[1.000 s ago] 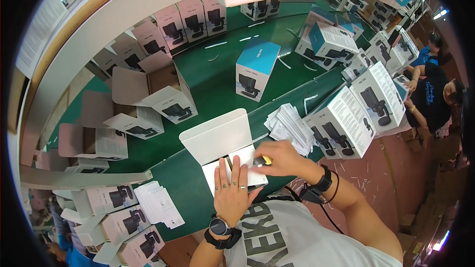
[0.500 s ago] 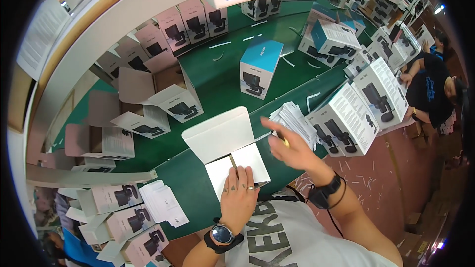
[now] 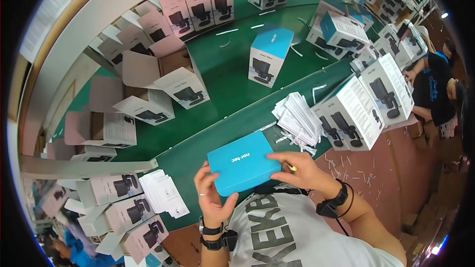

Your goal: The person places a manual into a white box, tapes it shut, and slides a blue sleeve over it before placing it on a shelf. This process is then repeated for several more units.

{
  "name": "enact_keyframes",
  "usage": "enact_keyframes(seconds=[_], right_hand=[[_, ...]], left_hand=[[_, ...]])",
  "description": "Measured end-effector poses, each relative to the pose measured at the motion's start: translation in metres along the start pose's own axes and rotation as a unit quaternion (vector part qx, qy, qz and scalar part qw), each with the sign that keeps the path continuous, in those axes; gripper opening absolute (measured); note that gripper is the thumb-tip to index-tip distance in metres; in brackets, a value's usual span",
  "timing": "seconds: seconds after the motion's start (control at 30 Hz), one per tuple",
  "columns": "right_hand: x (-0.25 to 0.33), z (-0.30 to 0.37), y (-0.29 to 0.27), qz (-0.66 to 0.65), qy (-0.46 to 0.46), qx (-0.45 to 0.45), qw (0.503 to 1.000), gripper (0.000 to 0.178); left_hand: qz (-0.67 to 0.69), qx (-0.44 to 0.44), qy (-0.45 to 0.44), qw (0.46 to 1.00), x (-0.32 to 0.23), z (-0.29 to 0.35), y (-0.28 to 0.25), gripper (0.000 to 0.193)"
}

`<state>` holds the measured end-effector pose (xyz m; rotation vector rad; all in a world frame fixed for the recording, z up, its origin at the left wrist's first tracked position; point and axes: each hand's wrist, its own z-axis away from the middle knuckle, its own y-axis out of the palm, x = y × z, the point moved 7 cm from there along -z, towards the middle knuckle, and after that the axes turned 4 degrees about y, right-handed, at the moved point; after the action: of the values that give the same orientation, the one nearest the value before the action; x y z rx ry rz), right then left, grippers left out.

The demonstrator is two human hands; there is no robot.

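A carton (image 3: 242, 160) stands in front of me with its teal lid closed and facing up. My left hand (image 3: 213, 198) holds its left end, the fingers along the side and one fingertip on the lid's edge, the thumb low at the near corner. At the right end, my right hand (image 3: 301, 170) has thumb and forefinger on the lid's edge and side. Something small and yellow shows at this hand's fingers. The carton's inside is hidden. Beyond my right hand lies a stack of white folded papers (image 3: 297, 118).
A closed teal-topped carton (image 3: 269, 59) stands farther back on the green table (image 3: 222, 86). Several open cartons (image 3: 183, 91) are at the left, with white leaflets (image 3: 165, 193) nearer me. Closed cartons (image 3: 349, 113) stand at the right, near another person (image 3: 433, 86). Paper scraps litter the floor (image 3: 361, 173).
The white flap stood open; now the carton's teal lid is down. My left hand has shifted from the carton's inner flaps to its left end. My right hand has come down to its right end.
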<state>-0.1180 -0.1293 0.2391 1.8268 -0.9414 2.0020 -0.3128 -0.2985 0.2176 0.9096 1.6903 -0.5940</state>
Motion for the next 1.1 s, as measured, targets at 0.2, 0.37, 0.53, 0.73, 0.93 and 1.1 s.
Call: enact_keyframes(seconds=[0.2,0.37,0.53,0.73,0.93,1.1], right_hand=[[-0.010,0.013,0.014,0.157,-0.160,-0.125,0.967,0.053],[-0.021,0.021,0.021,0.145,-0.157,-0.126,0.969,0.054],[-0.028,0.026,0.029,0.108,-0.136,-0.110,0.979,0.055],[-0.043,0.035,0.028,0.174,-0.172,-0.118,0.962,0.054],[-0.034,0.034,0.024,0.269,-0.167,-0.087,0.945,0.051],[-0.020,0.037,0.039,0.270,-0.196,-0.057,0.941,0.054]], left_hand=[[-0.180,0.107,0.038,0.977,0.007,-0.001,-0.008,0.043],[-0.167,0.134,0.032,0.976,0.015,0.003,-0.014,0.045],[-0.154,0.135,0.027,0.978,0.014,0.003,-0.020,0.047],[-0.180,0.210,0.023,0.961,0.018,-0.003,-0.020,0.053],[-0.419,0.293,0.110,0.852,-0.025,-0.019,0.015,0.064],[-0.569,0.295,0.100,0.761,0.001,-0.004,0.070,0.085]])
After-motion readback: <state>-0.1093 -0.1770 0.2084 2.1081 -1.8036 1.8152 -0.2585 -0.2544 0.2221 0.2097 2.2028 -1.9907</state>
